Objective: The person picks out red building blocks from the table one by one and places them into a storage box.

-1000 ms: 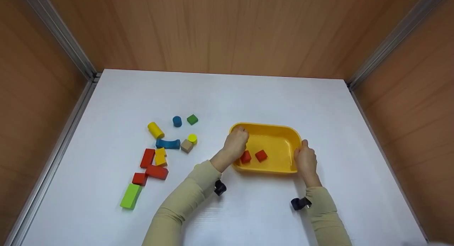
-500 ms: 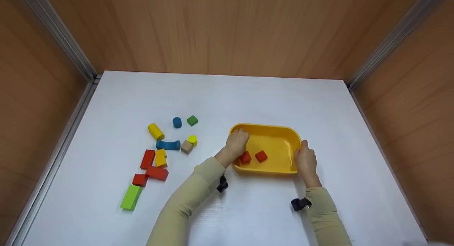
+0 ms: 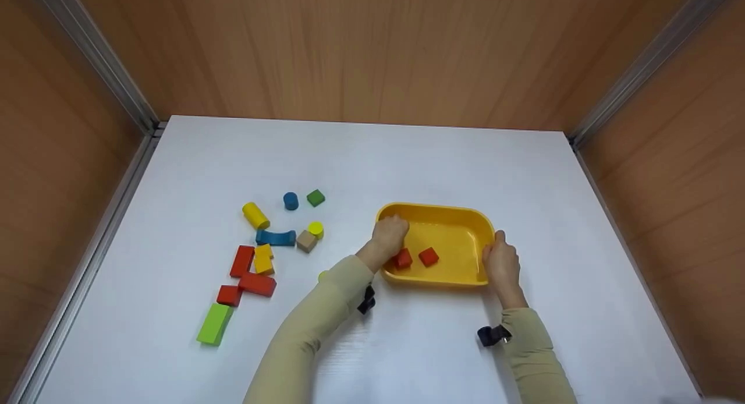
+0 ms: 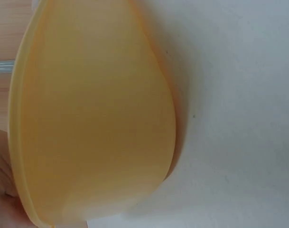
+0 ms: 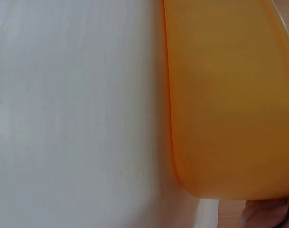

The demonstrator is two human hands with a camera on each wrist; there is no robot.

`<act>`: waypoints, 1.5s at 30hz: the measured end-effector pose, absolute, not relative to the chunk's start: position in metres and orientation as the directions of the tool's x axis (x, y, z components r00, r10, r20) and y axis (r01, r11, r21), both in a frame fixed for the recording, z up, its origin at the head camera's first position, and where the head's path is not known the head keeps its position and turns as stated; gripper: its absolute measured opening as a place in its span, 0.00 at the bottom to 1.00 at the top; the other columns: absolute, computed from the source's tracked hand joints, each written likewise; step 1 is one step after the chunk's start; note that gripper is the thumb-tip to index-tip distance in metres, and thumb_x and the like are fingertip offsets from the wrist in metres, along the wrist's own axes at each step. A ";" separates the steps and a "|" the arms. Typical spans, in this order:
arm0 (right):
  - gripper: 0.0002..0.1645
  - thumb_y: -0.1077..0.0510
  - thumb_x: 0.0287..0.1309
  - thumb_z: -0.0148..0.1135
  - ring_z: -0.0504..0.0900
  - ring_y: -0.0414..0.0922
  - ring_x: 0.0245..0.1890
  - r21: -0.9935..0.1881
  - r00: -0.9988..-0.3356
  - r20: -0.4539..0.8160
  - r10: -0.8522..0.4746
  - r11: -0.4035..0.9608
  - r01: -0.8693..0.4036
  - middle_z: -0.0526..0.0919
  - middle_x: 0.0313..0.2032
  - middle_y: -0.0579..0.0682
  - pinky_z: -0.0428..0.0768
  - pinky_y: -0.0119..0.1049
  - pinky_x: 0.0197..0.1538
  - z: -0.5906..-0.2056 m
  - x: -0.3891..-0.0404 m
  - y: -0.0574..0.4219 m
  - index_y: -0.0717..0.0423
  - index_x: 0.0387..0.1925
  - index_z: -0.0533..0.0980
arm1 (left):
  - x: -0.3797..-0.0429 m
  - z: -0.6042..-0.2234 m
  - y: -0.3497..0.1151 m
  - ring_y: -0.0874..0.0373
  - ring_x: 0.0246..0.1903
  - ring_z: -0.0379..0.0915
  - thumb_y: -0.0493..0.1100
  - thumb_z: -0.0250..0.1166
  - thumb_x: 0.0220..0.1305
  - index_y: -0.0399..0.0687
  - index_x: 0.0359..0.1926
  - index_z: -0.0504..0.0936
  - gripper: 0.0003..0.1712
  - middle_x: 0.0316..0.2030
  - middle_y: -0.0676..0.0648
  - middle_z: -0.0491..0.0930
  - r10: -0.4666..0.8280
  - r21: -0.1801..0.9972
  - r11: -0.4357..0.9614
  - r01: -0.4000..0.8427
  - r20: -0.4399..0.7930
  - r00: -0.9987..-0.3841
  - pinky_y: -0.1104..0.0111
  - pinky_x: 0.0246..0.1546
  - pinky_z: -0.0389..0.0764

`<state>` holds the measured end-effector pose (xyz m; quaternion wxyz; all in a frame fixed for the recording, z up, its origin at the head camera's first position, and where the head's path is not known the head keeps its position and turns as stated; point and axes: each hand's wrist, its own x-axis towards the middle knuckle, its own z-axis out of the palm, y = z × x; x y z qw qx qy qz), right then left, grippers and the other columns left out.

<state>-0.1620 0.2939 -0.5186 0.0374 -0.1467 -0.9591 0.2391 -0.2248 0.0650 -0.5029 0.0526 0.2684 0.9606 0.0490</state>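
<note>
A shallow yellow plastic tray (image 3: 451,279) stands on the table at centre right. Two red cubes lie in it: one (image 3: 429,257) near the middle, the other (image 3: 403,258) close to the left wall. My left hand (image 3: 390,236) grips the tray's left rim, fingers curled over the edge and partly hidden. At the opposite end, my right hand (image 3: 502,264) holds the right rim, thumb side up. In the left wrist view, the tray's outer wall (image 4: 97,114) fills much of the frame with the left hand (image 4: 4,185) at its rim. The right wrist view shows right-hand fingers (image 5: 265,214) beside the tray.
Loose toy blocks lie to the left: a light green block (image 3: 215,323), red blocks (image 3: 258,284), a blue arch (image 3: 276,238), a yellow cylinder (image 3: 256,216), a blue cylinder (image 3: 291,201), a green cube (image 3: 316,198) and a tan cube (image 3: 307,241). Wooden panels (image 3: 372,55) enclose the table.
My left forearm has shifted right, and the left hand has slid slightly toward me along the left rim. The right hand, tray and blocks stay in place.
</note>
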 end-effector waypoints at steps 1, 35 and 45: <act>0.14 0.64 0.57 0.46 0.72 0.49 0.17 -0.466 -0.956 0.013 0.295 0.847 0.255 0.74 0.22 0.60 0.70 0.38 0.17 -0.519 -0.162 0.294 0.67 0.44 0.62 | -0.225 -0.503 0.065 0.52 0.33 0.74 0.34 0.58 0.55 0.42 0.33 0.80 0.05 0.32 0.45 0.78 0.521 0.118 0.851 0.511 -0.074 -0.851 0.64 0.33 0.77; 0.13 0.63 0.58 0.45 0.70 0.48 0.15 -0.445 -0.957 0.003 0.290 0.858 0.258 0.72 0.19 0.58 0.68 0.37 0.16 -0.516 -0.162 0.293 0.67 0.43 0.62 | -0.223 -0.500 0.070 0.53 0.36 0.72 0.38 0.56 0.59 0.42 0.40 0.79 0.10 0.37 0.44 0.75 0.497 0.022 0.866 0.499 -0.149 -0.855 0.65 0.37 0.76; 0.12 0.63 0.58 0.44 0.70 0.48 0.16 -0.456 -0.952 -0.010 0.305 0.846 0.275 0.72 0.20 0.58 0.67 0.37 0.16 -0.518 -0.162 0.294 0.66 0.43 0.62 | -0.219 -0.490 0.066 0.54 0.39 0.71 0.38 0.54 0.61 0.37 0.46 0.74 0.13 0.39 0.43 0.73 0.513 0.043 0.858 0.512 -0.023 -0.858 0.66 0.37 0.76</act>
